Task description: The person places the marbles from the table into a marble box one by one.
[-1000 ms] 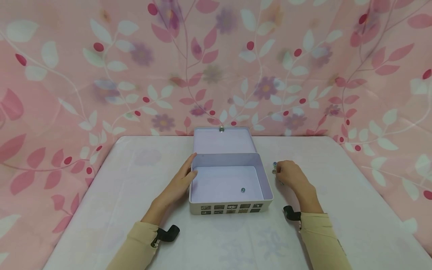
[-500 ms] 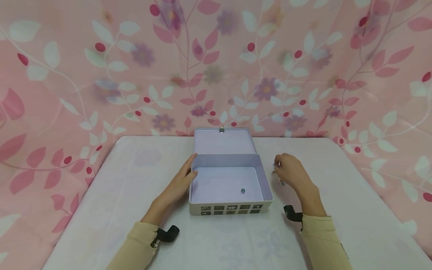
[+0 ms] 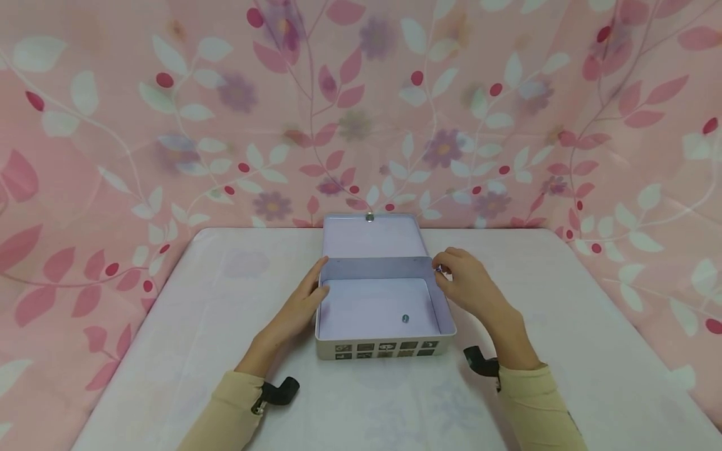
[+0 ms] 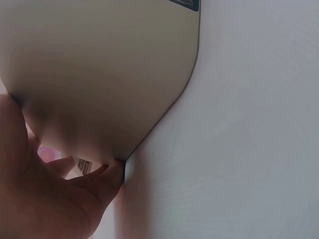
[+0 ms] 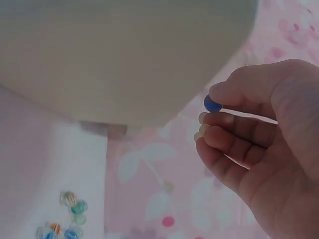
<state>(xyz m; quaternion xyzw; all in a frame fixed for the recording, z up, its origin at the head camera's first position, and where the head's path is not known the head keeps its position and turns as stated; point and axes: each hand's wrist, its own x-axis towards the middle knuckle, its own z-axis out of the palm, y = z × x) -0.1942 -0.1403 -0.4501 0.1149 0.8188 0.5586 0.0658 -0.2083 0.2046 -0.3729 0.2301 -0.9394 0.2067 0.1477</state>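
1. Box [image 3: 327,348]: stands upright at the centre of the head frame. Its lid [image 3: 372,235] lies folded back above it, presumably so that the interior is open to access from above.
2. Left hand [image 3: 299,305]: grips the box at its left wall, thumb at the rim, fingers reaching the rear corner. This hold likely steadies the box against sliding on the table [image 3: 169,351].
3. Right hand [image 3: 474,285]: pinches a blue marble [image 5: 213,103] between thumb and index finger, by the box's upper-right corner. A fingertip pinch suits so small and round an item. Whether the marble touches the box or overlies its interior cannot be told.
4. Inner marble [image 3: 405,319]: rests on the box floor, right of centre in the head frame. The walls probably keep it from rolling away.
5. Loose marbles [image 5: 71,199]: sit clustered on the table, lower left of the right wrist frame. Their closeness probably keeps them within easy reach; the exact count is unclear.
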